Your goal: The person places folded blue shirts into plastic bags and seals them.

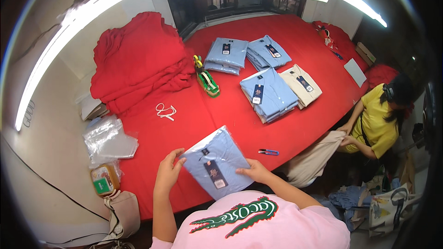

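Note:
Near the front of the red table, a folded light blue shirt [219, 159] in a clear plastic bag is held tilted close to my body. A dark tag hangs on its front. My right hand [255, 170] grips the bag's right side, thumb on top and fingers hidden underneath. At the upper left edge, my left hand [170, 168] pinches the plastic between thumb and fingers. Just right of the bag lies a pair of blue-handled thread snips [268, 152]. Farther back are stacks of folded blue shirts [270, 93], bagged blue shirts [227, 51] and a beige folded shirt [302, 85].
A large pile of red cloth [140, 60] fills the back left. A green tape dispenser [208, 84] stands beside it. Clear plastic bags [110, 143] lie at the left edge, above a small box [104, 180]. At right, a person in yellow [378, 120] handles beige cloth [316, 159].

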`<state>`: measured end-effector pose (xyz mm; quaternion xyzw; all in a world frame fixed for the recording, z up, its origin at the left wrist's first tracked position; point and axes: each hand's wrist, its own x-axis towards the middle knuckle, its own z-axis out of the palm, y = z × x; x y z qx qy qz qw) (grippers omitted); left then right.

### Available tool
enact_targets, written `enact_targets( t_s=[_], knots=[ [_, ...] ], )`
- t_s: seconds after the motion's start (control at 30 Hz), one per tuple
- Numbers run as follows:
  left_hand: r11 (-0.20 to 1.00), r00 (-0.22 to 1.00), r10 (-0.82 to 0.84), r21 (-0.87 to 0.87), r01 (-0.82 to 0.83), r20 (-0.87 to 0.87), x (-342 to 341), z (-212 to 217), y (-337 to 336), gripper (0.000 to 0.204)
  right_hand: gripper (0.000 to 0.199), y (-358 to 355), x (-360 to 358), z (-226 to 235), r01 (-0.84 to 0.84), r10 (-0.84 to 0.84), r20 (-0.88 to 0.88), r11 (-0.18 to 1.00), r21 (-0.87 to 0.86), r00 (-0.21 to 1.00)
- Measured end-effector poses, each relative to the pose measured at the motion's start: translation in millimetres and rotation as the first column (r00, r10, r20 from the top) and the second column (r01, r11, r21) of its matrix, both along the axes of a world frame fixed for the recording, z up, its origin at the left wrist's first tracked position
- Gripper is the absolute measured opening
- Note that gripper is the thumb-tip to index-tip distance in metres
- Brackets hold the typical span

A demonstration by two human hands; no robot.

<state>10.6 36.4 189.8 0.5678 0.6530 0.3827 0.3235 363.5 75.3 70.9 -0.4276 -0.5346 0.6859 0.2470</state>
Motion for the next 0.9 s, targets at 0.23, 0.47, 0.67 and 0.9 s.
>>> enact_targets(
  t_s=[0.23,0.47,0.67,0.9],
  knots=[
    [0.957,0.998,-0.032,-0.288,0.015,-0.054,36,-31,21,0.041,0.049,200,40,68,0.298,-0.287,-0.160,0.953,0.047,0.944],
    [0.925,0.984,0.151,-0.337,-0.175,-0.095,71,-55,37,0.039,0.057,481,-26,95,0.466,-0.362,-0.448,0.873,0.143,0.817],
    [0.854,0.951,0.280,-0.419,-0.309,-0.130,90,-87,-5,0.039,0.078,593,-46,10,0.544,-0.582,0.027,0.775,0.321,0.813],
    [0.775,0.906,0.385,-0.470,-0.422,-0.179,106,-95,-42,0.036,0.095,577,-40,7,0.423,-0.674,0.284,0.681,0.598,0.682]
  ],
)
